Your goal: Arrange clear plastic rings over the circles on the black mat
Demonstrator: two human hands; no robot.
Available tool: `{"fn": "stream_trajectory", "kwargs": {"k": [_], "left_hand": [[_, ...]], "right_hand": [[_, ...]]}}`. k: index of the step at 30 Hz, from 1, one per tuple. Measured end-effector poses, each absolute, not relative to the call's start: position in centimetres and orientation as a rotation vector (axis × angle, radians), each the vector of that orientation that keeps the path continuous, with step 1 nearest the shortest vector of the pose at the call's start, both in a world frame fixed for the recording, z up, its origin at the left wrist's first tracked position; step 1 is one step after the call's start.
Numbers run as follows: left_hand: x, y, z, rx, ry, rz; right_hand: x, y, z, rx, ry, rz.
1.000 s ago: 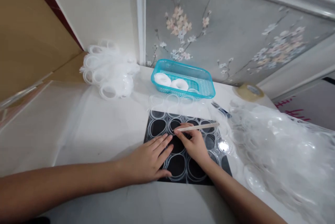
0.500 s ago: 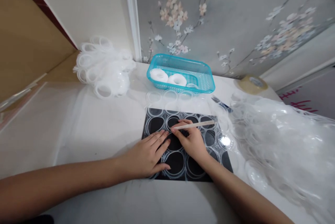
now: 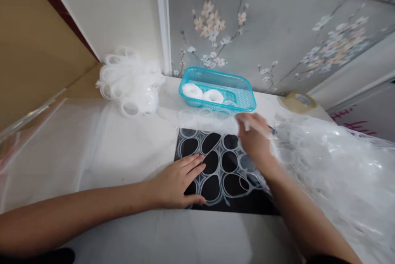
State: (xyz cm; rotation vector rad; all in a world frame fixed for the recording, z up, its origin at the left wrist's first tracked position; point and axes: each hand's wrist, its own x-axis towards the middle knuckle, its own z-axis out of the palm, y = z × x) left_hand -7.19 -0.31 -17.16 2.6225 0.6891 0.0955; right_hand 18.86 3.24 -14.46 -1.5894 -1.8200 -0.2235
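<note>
My left hand [image 3: 180, 181] lies flat with its fingers stretched out, pressing on the left part of a clear plastic sheet with ring outlines [image 3: 220, 161]. Under that sheet is a black board [image 3: 240, 206]. My right hand [image 3: 254, 138] is blurred, raised over the board's far right corner. Its fingers are closed round a thin pale flat stick [image 3: 257, 126]. The rings look stretched and wrinkled toward the right; whether the right hand also grips the sheet, I cannot tell.
Behind the board a blue plastic basket [image 3: 251, 103] holds white rings [image 3: 212, 96]. A pile of clear ringed film [image 3: 339, 173] covers the right side. White rings are heaped [image 3: 129, 85] at the back left. A tape roll [image 3: 298, 102] lies at the back right.
My right hand has moved away and to the right from beside my left hand, stick still in it. The ringed sheet has become distorted on its right side. My left hand stays flat.
</note>
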Motion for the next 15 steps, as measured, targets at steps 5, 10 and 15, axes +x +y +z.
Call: {"fn": "stream_trajectory", "kwargs": {"k": [5,10,15], "left_hand": [[-9.7,-0.4,-15.9,2.499,0.725,0.320],[-18.4,2.6,-16.5,2.659,1.031,0.788],[-23.7,8.6,-14.7,2.995,1.193,0.859]], "right_hand": [[22.2,2.4,-11.3,-1.707,-1.290,-0.172],[23.5,-1.0,-13.8,-1.752,-1.499,0.217],[24.1,-1.7,-15.4,-1.763,-1.651,0.255]]}}
